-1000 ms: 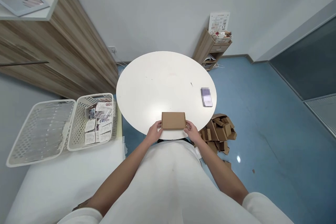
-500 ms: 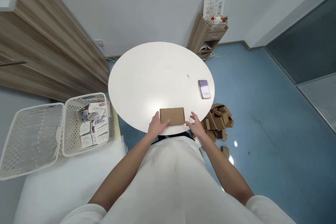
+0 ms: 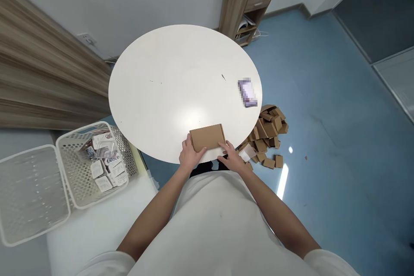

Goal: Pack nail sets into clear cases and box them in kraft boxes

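A closed brown cardboard box [image 3: 207, 137] lies near the front edge of the white oval table, slightly askew. My left hand [image 3: 190, 154] grips its left end, with the fingers along the side and the thumb on the front edge. At the front right corner, the fingertips of my right hand [image 3: 232, 158] rest on the box. Its thumb is spread away from those fingers, nearer to my body. What the left fingers do behind the box's side is partly hidden.
On the right of the white table [image 3: 181, 56] lies a pixelated purple item [image 3: 248, 92]. Many cardboard boxes [image 3: 270, 127] are heaped on the floor at the right. A white basket [image 3: 73, 177] with packets and a hinged lid [image 3: 32, 189] stands left. Behind is a wooden cabinet [image 3: 239, 4].
My right hand has come in from beside the box onto its front right corner. The box has turned slightly counterclockwise. The left hand stays on it, and the view has shifted.
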`<state>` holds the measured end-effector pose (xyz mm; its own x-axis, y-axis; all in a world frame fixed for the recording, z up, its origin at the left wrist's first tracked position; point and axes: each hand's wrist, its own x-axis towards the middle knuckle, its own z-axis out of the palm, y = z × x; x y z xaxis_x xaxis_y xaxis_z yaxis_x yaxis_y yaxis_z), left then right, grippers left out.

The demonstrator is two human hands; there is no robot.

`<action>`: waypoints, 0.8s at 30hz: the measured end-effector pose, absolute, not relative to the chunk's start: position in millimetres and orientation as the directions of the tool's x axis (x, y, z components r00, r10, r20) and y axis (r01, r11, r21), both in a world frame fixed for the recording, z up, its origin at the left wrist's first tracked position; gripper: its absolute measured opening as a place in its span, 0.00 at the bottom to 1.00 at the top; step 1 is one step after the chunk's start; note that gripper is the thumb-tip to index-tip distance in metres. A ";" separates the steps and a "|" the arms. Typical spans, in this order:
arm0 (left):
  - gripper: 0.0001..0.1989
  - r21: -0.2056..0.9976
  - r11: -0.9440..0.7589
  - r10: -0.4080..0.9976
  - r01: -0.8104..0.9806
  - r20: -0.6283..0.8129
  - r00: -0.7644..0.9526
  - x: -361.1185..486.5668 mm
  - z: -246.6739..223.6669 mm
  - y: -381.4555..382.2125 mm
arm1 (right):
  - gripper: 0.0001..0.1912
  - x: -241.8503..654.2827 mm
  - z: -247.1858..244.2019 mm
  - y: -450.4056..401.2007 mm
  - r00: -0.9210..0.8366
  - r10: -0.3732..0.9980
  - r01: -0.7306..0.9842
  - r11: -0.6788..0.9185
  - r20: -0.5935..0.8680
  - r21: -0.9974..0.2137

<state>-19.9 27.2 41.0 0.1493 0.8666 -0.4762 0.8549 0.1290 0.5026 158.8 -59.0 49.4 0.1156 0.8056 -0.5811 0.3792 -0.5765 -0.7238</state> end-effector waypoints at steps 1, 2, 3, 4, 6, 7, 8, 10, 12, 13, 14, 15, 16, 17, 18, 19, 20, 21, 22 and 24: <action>0.45 0.493 0.131 0.862 0.860 -0.485 0.146 -21.0 41.2 27.0 | 0.30 161.4 49.0 -57.4 0.117 0.805 0.367 -0.580 -0.582 -0.728; 0.45 0.484 0.135 0.859 0.865 -0.492 0.141 -22.7 41.0 27.0 | 0.31 164.4 48.5 -55.6 0.122 0.804 0.353 -0.583 -0.581 -0.732; 0.45 0.479 0.141 0.858 0.866 -0.496 0.135 -25.0 40.1 27.3 | 0.33 167.6 47.9 -53.5 0.132 0.805 0.341 -0.585 -0.579 -0.736; 0.44 0.483 0.150 0.857 0.863 -0.498 0.130 -27.9 38.8 28.1 | 0.35 171.0 47.3 -51.2 0.147 0.806 0.333 -0.586 -0.573 -0.739; 0.40 0.524 0.176 0.860 0.833 -0.494 0.129 -34.3 34.8 31.0 | 0.39 177.7 46.3 -45.7 0.183 0.813 0.329 -0.581 -0.553 -0.744; 0.38 0.559 0.194 0.861 0.806 -0.491 0.133 -37.0 32.5 33.0 | 0.40 180.6 45.9 -42.6 0.196 0.817 0.333 -0.576 -0.542 -0.746; 0.36 0.598 0.217 0.859 0.772 -0.492 0.139 -39.1 30.2 35.0 | 0.40 183.2 45.4 -39.0 0.205 0.820 0.335 -0.572 -0.535 -0.748; 0.32 0.668 0.281 0.848 0.689 -0.509 0.148 -40.3 26.1 38.6 | 0.40 186.7 44.5 -30.9 0.202 0.818 0.308 -0.575 -0.538 -0.758; 0.30 0.715 0.358 0.833 0.600 -0.535 0.141 -37.3 23.7 40.3 | 0.39 188.6 43.4 -22.4 0.157 0.813 0.233 -0.583 -0.561 -0.779; 0.29 0.729 0.389 0.830 0.562 -0.543 0.129 -34.4 23.3 40.2 | 0.39 189.3 43.1 -18.5 0.117 0.812 0.187 -0.583 -0.572 -0.790; 0.28 0.739 0.412 0.832 0.533 -0.544 0.111 -30.8 23.4 39.4 | 0.39 190.4 42.9 -15.2 0.070 0.813 0.149 -0.581 -0.578 -0.800; 0.28 0.744 0.426 0.837 0.515 -0.540 0.089 -26.8 24.1 38.1 | 0.38 192.1 43.0 -12.7 0.023 0.816 0.119 -0.576 -0.578 -0.808; 0.28 0.746 0.433 0.843 0.506 -0.534 0.067 -22.3 25.2 36.3 | 0.38 194.9 43.3 -11.3 -0.019 0.818 0.097 -0.570 -0.574 -0.816; 0.28 0.747 0.434 0.849 0.503 -0.526 0.047 -17.4 26.8 34.2 | 0.37 198.9 43.7 -11.0 -0.049 0.822 0.079 -0.563 -0.568 -0.822; 0.28 0.748 0.431 0.855 0.505 -0.518 0.037 -11.8 28.8 32.1 | 0.37 204.4 44.1 -11.8 -0.065 0.826 0.061 -0.557 -0.561 -0.828; 0.28 0.748 0.427 0.859 0.508 -0.512 0.032 -5.4 31.2 30.0 | 0.37 211.3 44.2 -13.7 -0.069 0.829 0.043 -0.554 -0.555 -0.832; 0.28 0.748 0.419 0.862 0.515 -0.506 0.033 2.2 34.0 28.3 | 0.37 219.8 44.0 -16.4 -0.065 0.831 0.020 -0.552 -0.552 -0.834; 0.28 0.747 0.406 0.866 0.526 -0.499 0.039 11.1 37.0 26.9 | 0.37 229.6 43.5 -19.7 -0.058 0.834 -0.006 -0.550 -0.549 -0.835; 0.28 0.746 0.388 0.871 0.542 -0.489 0.050 21.6 40.3 26.0 | 0.38 240.7 42.6 -23.5 -0.045 0.837 -0.030 -0.547 -0.546 -0.836; 0.28 0.741 0.337 0.879 0.581 -0.468 0.087 47.5 47.6 25.4 | 0.39 265.5 40.3 -32.5 -0.006 0.844 -0.058 -0.535 -0.536 -0.843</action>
